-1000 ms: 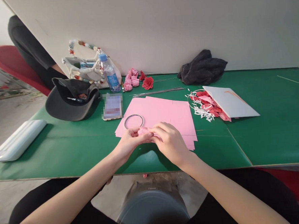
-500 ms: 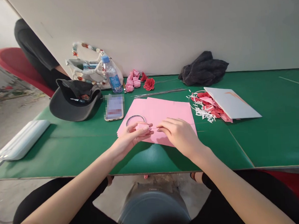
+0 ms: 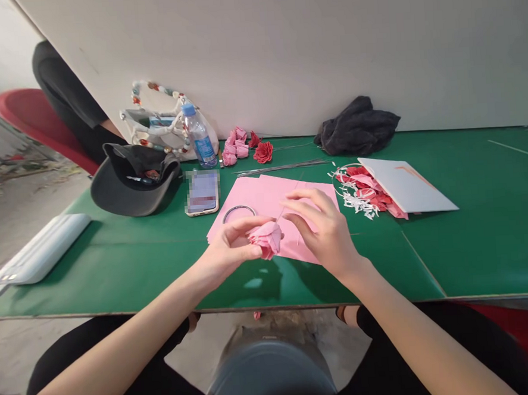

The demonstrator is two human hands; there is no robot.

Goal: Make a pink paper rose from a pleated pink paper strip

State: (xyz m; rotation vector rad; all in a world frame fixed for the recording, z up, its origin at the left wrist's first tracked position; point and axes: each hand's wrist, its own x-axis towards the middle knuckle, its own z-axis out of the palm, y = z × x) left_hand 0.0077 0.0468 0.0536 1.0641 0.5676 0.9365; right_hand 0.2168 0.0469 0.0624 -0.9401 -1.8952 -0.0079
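My left hand (image 3: pixel 229 247) pinches a rolled pink paper flower (image 3: pixel 266 239) and holds it just above the green table (image 3: pixel 116 260). Beside it on the right, my right hand (image 3: pixel 326 229) hovers with fingers spread and curled, holding nothing; a thin wire seems to run from the flower up past those fingers. Under both hands lies a stack of pink paper sheets (image 3: pixel 264 197) with a metal ring (image 3: pixel 238 212) on its left corner. Finished pink and red paper flowers (image 3: pixel 245 146) lie at the back by the wall.
A black cap (image 3: pixel 131 180), a phone (image 3: pixel 201 192), a water bottle (image 3: pixel 199 137) and a beaded bag (image 3: pixel 154 124) sit at back left. Thin wires (image 3: pixel 284 165), red and white paper scraps (image 3: pixel 362 188), a white folder (image 3: pixel 406 183) and dark cloth (image 3: pixel 355 125) lie right. Another person (image 3: pixel 68 105) sits far left.
My left hand lifted the pink flower off the paper and turned it so its petals show. My right hand let go and opened, drawing slightly up and right.
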